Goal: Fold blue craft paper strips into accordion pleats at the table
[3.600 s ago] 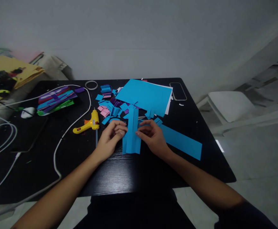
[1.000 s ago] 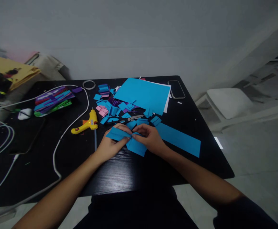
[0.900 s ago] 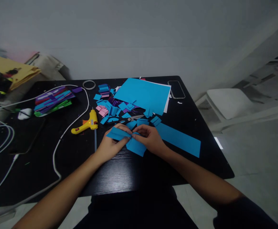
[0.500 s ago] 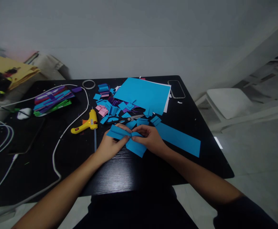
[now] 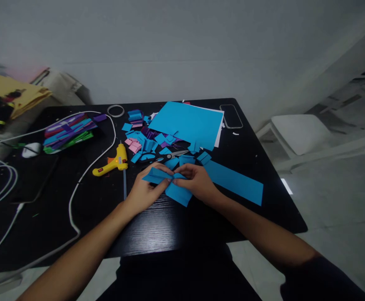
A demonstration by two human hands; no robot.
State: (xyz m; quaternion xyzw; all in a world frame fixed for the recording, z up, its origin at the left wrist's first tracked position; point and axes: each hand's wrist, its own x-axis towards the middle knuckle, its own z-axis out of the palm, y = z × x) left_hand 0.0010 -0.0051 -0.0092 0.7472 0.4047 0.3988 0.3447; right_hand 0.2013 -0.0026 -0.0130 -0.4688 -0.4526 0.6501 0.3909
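Between my two hands is a piece of blue paper [image 5: 178,195] with creases, its lower flap hanging toward the table's front. My left hand [image 5: 148,188] pinches its left part between thumb and fingers, and a folded end sticks out over the fingers. Right beside it, my right hand [image 5: 196,182] pinches the paper near its middle, the fingertips of both hands almost meeting. Just behind the hands lie scissors [image 5: 170,156], partly covered by blue paper scraps. A long blue paper strip [image 5: 237,179] lies to the right, next to my right wrist.
A yellow glue gun [image 5: 115,162] lies left of my hands, a glue stick in its back end. Blue sheets [image 5: 188,121], cut paper pieces [image 5: 135,144] and a phone [image 5: 231,116] are behind. A white cable [image 5: 72,200] crosses the left side of the black table [image 5: 151,234].
The left end of the blue paper has tilted and narrowed a little as my left fingers shifted. My right hand stays nearly still.
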